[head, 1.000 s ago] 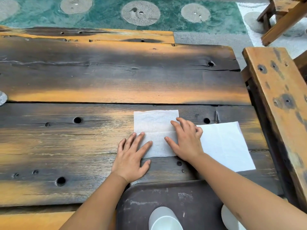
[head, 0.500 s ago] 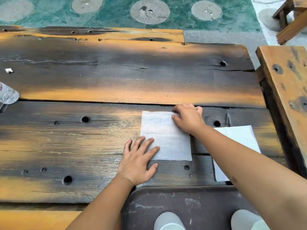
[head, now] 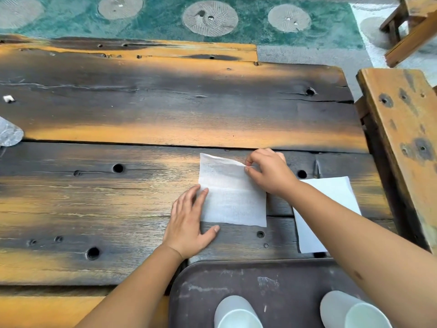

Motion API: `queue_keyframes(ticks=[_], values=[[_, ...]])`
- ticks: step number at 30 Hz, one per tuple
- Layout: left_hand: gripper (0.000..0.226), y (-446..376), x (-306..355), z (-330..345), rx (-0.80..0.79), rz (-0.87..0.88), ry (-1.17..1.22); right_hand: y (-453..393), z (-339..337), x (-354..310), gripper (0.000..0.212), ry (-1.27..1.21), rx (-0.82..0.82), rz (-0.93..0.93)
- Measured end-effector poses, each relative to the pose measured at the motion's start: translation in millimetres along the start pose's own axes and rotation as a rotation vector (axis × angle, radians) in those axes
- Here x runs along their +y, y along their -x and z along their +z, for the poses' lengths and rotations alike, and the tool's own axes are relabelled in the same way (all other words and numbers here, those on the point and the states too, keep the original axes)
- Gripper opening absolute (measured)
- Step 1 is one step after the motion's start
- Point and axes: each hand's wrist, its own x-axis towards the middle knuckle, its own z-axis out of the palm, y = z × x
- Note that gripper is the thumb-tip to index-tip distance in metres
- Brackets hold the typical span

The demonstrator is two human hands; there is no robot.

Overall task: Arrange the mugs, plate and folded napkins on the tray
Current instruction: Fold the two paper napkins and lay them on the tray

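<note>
Tray: a dark, scuffed tray lies at the near edge of the counter, cut off by the bottom of the view.
Mugs: two pale mugs stand on the tray, a left mug and a right mug, well apart; the right forearm crosses in front of the right one.
Left hand: the left hand lies flat with fingers spread and straight; its fingertips press the left edge of the napkin, the thumb stretches along the wood just below the napkin's near edge.
Napkin: a white napkin lies on the counter just beyond the tray, between the two hands; its far right corner is lifted off the wood.
Right hand: the right hand has thumb and fingers curled, pinching that raised far corner.
Second napkin: a smoother white sheet lies flat to the right, partly under the right forearm, apart from the first.
Counter: dark, weathered planks with orange patches and round holes.
Left edge: a crumpled clear plastic thing, only partly in view; what it is I cannot tell.
Right side: a wooden bench stands beside the counter.
Far: a green rug with pale round patches covers the floor beyond.
</note>
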Motion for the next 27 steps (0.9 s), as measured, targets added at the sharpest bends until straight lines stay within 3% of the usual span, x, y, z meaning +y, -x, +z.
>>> queue_keyframes(ticks=[3, 6, 9, 15, 22, 27], values=[[0.088, -6, 6, -10, 0.130, -0.016, 0.113, 11, -4, -6, 0.007, 0.020, 0.013, -0.052], [0.082, -34, 15, -27, 0.280, 0.112, -0.022, 21, -6, -11, 0.007, 0.010, 0.006, -0.115], [0.074, -68, 24, -46, 0.185, 0.194, -0.210, 32, -7, -12, 0.006, -0.022, -0.017, -0.190], [0.006, -74, 20, -54, 0.152, 0.342, -0.211, 56, -7, -11, 0.007, -0.083, -0.037, -0.140], [0.009, -42, 22, -46, -0.035, 0.304, -0.212, 79, 7, -10, 0.017, -0.076, -0.149, -0.075], [0.050, -36, 11, -50, -0.100, 0.299, -0.300, 86, 13, -9, 0.030, -0.069, -0.243, -0.073]])
